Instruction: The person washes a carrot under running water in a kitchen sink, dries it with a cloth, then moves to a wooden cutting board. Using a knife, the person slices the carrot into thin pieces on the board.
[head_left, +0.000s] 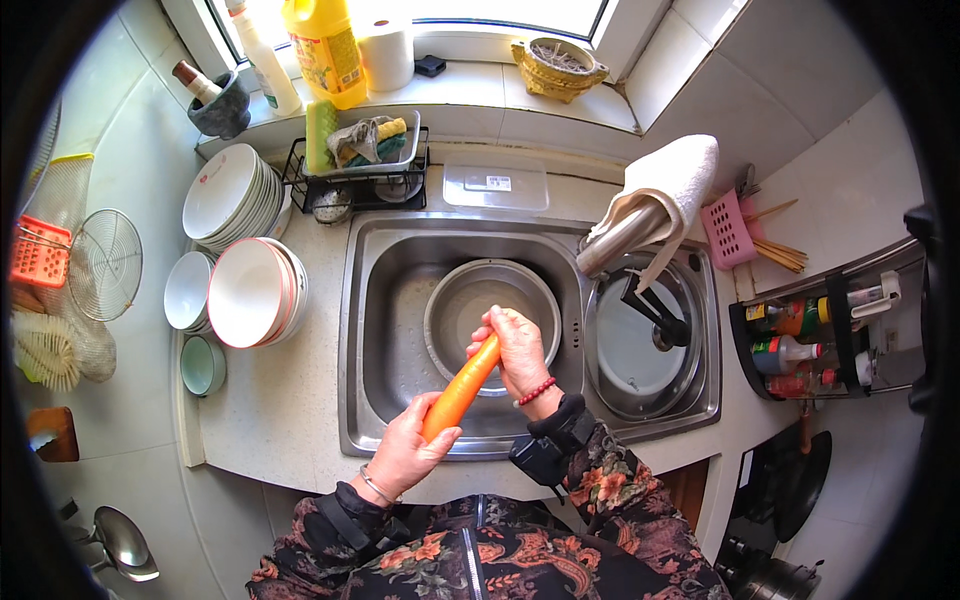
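A large orange carrot slants between my two hands over the front of the left sink basin. The fingers of my left hand wrap its thick lower end. My right hand is closed around the narrower upper end, so the tip is hidden. Below the carrot, a round metal bowl sits in the basin; it seems to hold some water.
Stacked plates and bowls stand left of the sink. A cloth drapes the faucet at the back right. Under it, a glass lid with a black handle covers much of the right basin. Behind the sink is a sponge rack.
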